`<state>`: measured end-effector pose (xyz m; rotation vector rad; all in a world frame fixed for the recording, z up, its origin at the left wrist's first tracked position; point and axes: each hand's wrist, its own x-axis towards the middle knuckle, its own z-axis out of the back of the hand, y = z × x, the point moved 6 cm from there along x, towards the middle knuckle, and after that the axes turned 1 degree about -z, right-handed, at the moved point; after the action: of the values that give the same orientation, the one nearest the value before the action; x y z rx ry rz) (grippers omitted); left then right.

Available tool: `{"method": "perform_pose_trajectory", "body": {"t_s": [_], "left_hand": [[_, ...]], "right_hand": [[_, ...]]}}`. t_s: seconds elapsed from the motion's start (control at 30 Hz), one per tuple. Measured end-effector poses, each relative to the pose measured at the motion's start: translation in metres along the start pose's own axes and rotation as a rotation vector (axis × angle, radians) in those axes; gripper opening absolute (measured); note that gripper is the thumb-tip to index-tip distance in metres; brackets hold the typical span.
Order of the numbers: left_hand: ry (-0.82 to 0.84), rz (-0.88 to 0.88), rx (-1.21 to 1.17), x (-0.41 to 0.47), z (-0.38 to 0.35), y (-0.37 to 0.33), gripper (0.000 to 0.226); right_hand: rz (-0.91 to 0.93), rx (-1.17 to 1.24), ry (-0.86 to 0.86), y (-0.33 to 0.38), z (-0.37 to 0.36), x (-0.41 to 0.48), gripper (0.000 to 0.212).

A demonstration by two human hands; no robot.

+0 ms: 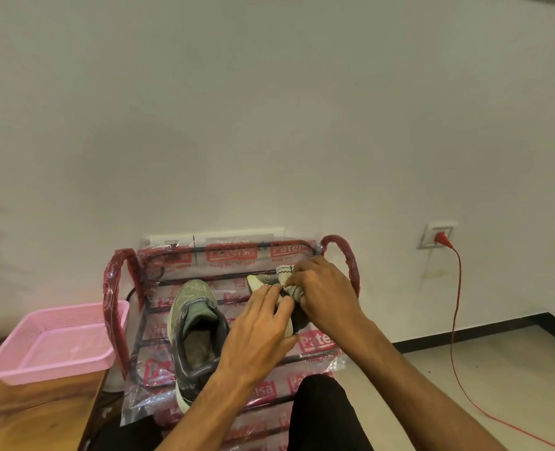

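Observation:
Two grey-green sneakers stand on the top tier of a metal shoe rack (341, 255) wrapped in red-printed plastic. The left sneaker (194, 323) lies uncovered, its opening facing me. My hands mostly hide the right sneaker (263, 279). My right hand (325, 288) grips a white cloth (285, 271) with dark stitching, bunched over that sneaker's opening. My left hand (259, 330) rests on the same sneaker, its fingers reaching to the cloth's lower part.
A pink plastic basket (58, 340) sits on a wooden table (32, 415) left of the rack. A red cable (455, 320) runs from a wall socket (437, 235) down across the tiled floor at right. My knee in dark trousers (321, 408) is below the rack.

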<state>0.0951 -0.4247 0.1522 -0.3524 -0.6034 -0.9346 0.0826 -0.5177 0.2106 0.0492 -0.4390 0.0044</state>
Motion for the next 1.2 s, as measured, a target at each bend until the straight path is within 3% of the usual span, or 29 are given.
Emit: {"method": "perform_pose_trajectory", "body": {"t_s": [0.3, 0.43, 0.57, 0.63, 0.8, 0.9, 1.2], "left_hand": [[0.009, 0.037, -0.031, 0.007, -0.001, 0.012, 0.072], [0.016, -0.005, 0.008, 0.009, 0.003, 0.01, 0.072], [0.015, -0.013, 0.03, 0.007, 0.0, 0.005, 0.075], [0.011, -0.021, 0.047, 0.006, -0.001, 0.003, 0.076], [0.006, -0.019, 0.026, 0.002, -0.003, 0.003, 0.075], [0.018, -0.061, 0.06, -0.002, -0.004, 0.002, 0.071], [-0.002, 0.063, -0.074, 0.001, 0.0, 0.019, 0.07]], "right_hand": [[0.016, -0.054, -0.029, 0.013, 0.013, -0.016, 0.022], [-0.136, 0.03, -0.044, -0.005, 0.023, -0.026, 0.023], [-0.29, 0.081, -0.19, -0.028, 0.039, -0.019, 0.028], [-0.231, 0.099, -0.19, -0.022, 0.039, -0.013, 0.032], [0.001, 0.013, 0.079, 0.005, 0.005, 0.004, 0.027], [-0.024, -0.009, 0.094, 0.0, -0.004, 0.015, 0.025], [-0.046, 0.005, 0.058, 0.009, 0.004, 0.021, 0.014]]}}
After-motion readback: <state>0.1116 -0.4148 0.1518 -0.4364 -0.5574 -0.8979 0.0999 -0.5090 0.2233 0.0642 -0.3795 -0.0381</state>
